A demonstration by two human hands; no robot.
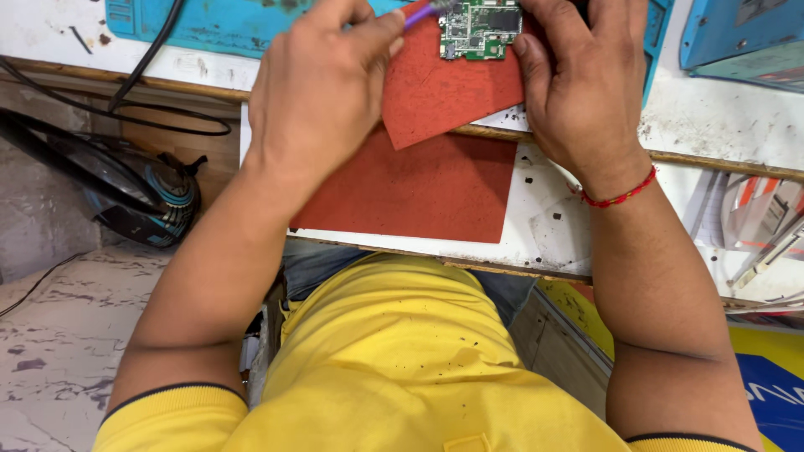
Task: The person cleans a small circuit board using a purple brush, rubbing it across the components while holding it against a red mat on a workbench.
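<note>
A small green circuit board [479,32] lies on a red mat [456,88] at the top of the view. My left hand [322,84] is closed around a purple-handled tool [419,12] whose tip reaches the board's upper left corner. My right hand [578,84] rests on the board's right edge and pins it down with its fingers. A red thread band [621,197] circles my right wrist. A second, larger red mat [419,188] lies nearer to me on the white bench top.
A teal work mat [209,25] lies under the red mat. Black cables [142,75] run along the bench's left edge. A dark helmet [134,188] sits on the floor at left. A blue case [737,38] stands at top right, and an open drawer [754,243] with tools is below it.
</note>
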